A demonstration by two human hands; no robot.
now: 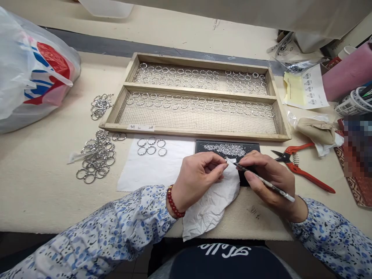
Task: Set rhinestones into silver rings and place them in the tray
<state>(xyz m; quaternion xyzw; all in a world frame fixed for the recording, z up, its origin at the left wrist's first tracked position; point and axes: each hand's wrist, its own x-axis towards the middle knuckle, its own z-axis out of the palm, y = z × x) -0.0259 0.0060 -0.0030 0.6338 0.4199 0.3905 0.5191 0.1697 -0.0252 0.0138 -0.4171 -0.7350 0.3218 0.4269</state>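
With my right hand (270, 182), I am gripping a pen-like tool (276, 188) slanting toward the black tray (253, 148), tip facing a shiny piece (226, 159) my left hand (200, 174) is pinching.

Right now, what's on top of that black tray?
Tiny sparkly bits lie along the far side of the black tray. The left hand, right hand and white cloth cover much of the near side; what's under them is hidden.

In right fingers (255, 159) — 1 pen-like tool (276, 188) | left of left fingers (213, 157) — 6 laid-out rings (151, 145), 2 ring heaps (99, 155) | beyond fingers, 1 wooden tray (200, 92) | right of right fingers, 1 red-handled cutter (299, 170)
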